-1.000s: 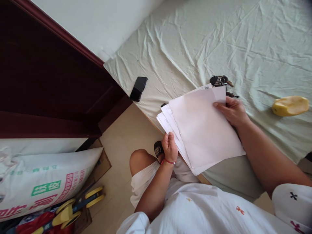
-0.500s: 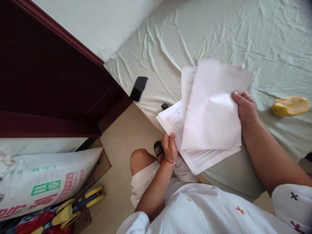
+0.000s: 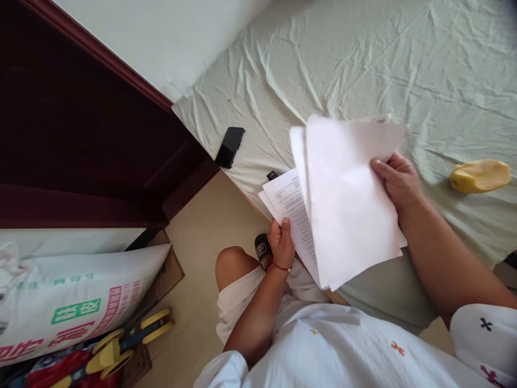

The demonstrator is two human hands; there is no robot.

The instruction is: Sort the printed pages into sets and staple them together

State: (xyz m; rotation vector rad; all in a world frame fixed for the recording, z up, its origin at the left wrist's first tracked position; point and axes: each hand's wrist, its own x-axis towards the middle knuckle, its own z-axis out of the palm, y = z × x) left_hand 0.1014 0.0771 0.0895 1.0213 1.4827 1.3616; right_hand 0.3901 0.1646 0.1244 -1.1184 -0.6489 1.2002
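My left hand (image 3: 281,242) grips the lower left edge of some printed sheets (image 3: 287,200), thumb on top. Dense lines of text show on the uppermost one. In my right hand (image 3: 398,175) is a batch of paper sheets (image 3: 351,199), pinched at the right edge with the thumb over the front. The front sheet's visible face is blank white, and it overlaps much of the printed sheets. My right fingers behind the paper are hidden. Both batches are above the edge of the bed.
A black phone (image 3: 230,147) lies near the bed's corner, and a small black object (image 3: 272,175) sits by the papers. A yellow, fruit-like object (image 3: 480,176) rests on the wrinkled sheet (image 3: 363,64) at right. A large printed sack (image 3: 81,302) stands on the left.
My right hand has moved left and slightly down with its sheets, turning them more upright and covering more of the printed pages. My left hand has stayed in place.
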